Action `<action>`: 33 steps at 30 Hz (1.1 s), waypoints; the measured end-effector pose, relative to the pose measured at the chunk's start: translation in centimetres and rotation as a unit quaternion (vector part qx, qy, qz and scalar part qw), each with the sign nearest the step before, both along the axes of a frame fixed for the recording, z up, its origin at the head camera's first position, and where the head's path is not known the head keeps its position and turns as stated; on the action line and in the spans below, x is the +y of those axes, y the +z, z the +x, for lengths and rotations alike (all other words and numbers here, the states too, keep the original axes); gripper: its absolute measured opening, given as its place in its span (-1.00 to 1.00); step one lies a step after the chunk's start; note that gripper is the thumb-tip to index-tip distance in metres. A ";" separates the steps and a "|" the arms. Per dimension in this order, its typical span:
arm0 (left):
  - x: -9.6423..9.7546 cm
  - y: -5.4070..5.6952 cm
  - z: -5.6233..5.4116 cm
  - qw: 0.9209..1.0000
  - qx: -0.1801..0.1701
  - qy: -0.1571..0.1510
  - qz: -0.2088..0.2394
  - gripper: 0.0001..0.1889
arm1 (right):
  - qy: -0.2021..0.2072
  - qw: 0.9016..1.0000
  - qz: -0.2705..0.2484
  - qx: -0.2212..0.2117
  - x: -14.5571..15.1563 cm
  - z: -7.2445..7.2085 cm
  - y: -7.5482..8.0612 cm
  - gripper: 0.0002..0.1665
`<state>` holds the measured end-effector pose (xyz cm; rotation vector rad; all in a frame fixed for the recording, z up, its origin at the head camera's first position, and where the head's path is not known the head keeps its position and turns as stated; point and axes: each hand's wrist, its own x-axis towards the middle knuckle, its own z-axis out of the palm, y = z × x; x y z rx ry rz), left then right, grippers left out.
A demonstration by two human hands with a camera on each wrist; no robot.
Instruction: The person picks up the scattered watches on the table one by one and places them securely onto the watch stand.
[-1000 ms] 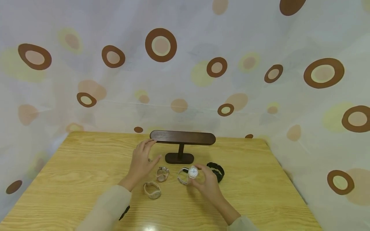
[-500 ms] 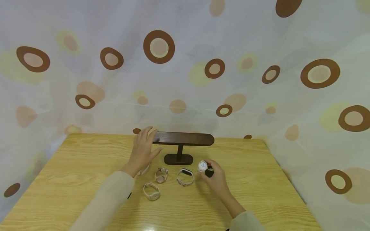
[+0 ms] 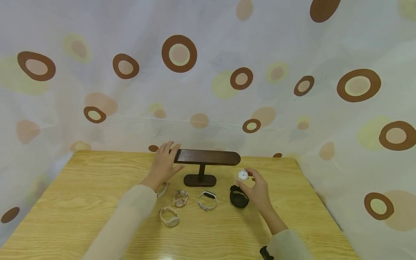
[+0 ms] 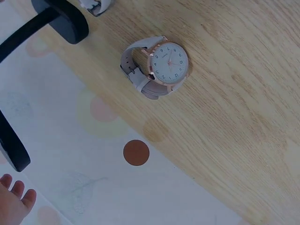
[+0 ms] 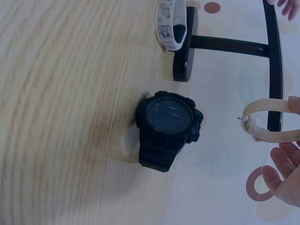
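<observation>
My right hand pinches a wristwatch with a white dial, held up just off the right end of the dark wooden display stand. In the right wrist view its cream strap forms a closed loop beside the stand's bar. Below that hand, a chunky black digital watch lies on the table. My left hand is at the left end of the stand's bar, fingers spread and loosely bent. Under the left wrist, partly hidden in the head view, lies a rose-gold watch with a pale strap.
In front of the stand's base are a white fitness band, a rose-toned watch and a cream watch. A patterned cloth rises behind the wooden table. A dark strap-like piece shows by the right sleeve.
My right hand has carried the white-dial watch rightward and away from me, from beside the fitness band to past the black watch. My left hand has shifted slightly forward and right along the stand's end.
</observation>
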<state>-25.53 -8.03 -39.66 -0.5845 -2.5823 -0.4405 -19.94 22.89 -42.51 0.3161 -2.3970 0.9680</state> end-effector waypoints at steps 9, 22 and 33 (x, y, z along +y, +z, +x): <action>0.0 -0.5 -0.3 0.997 -0.003 0.004 -0.071 -0.24 | 0.010 1.000 -0.003 -0.014 0.8 -1.4 1.0 -0.46; 0.2 -0.5 -0.3 0.998 0.019 -0.005 -0.064 -0.44 | 0.016 0.991 -0.044 -0.122 1.5 -3.7 1.8 -0.45; 0.3 -0.6 -0.3 0.999 0.007 -0.009 -0.036 -0.48 | 0.031 0.989 -0.044 -0.137 1.9 -5.5 1.8 -0.46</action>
